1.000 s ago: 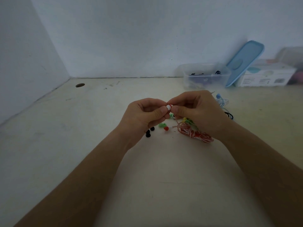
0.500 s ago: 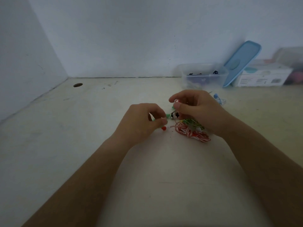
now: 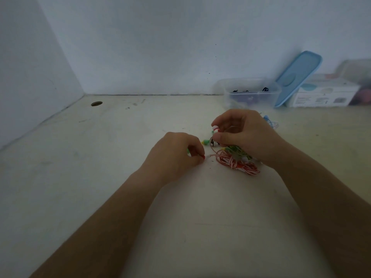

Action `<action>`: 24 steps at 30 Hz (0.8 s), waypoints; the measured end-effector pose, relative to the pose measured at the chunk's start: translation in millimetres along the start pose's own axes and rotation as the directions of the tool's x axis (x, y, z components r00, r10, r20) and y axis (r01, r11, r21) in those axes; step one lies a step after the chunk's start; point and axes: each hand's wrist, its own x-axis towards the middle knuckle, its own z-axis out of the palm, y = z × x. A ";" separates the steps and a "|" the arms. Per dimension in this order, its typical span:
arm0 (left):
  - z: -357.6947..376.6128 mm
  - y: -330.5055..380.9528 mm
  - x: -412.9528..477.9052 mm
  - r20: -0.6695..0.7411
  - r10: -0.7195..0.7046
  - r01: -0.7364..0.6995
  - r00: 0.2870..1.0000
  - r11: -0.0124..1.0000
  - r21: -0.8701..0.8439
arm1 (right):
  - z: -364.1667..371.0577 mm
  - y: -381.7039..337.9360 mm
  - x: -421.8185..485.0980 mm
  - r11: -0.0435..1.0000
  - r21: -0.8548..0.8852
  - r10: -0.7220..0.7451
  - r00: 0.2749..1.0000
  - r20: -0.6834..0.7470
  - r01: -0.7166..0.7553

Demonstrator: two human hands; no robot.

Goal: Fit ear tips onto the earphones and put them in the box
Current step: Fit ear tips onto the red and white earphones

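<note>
My right hand (image 3: 244, 135) pinches a red-and-white earbud (image 3: 215, 128) between thumb and forefinger, just above the table. Its red-and-white striped cable (image 3: 236, 164) lies coiled on the table below that hand, tangled with a green-and-yellow cable (image 3: 237, 152). My left hand (image 3: 176, 155) is lowered to the table and pinches a small red ear tip (image 3: 203, 156) at its fingertips. A green ear tip (image 3: 206, 141) and a dark earbud (image 3: 213, 143) lie between the two hands. The clear plastic box (image 3: 249, 93) stands at the back right with dark earphones inside.
A light-blue lid (image 3: 297, 77) leans against the wall beside the box. A white carton (image 3: 325, 95) sits further right, with blurred clear containers behind it. A blue earphone (image 3: 270, 121) lies behind my right hand. A round hole (image 3: 96, 103) is in the tabletop at the back left.
My hands have separated. The left hand dropped from the earbud down to the table and closed on the red ear tip. The right hand kept the earbud and stayed raised.
</note>
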 end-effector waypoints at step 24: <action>3.6 6.1 0.1 -0.290 -0.060 -0.055 0.955 0.926 -0.373 | 10.8 3.2 -0.4 0.665 -0.746 -0.062 0.998 -0.007 0.036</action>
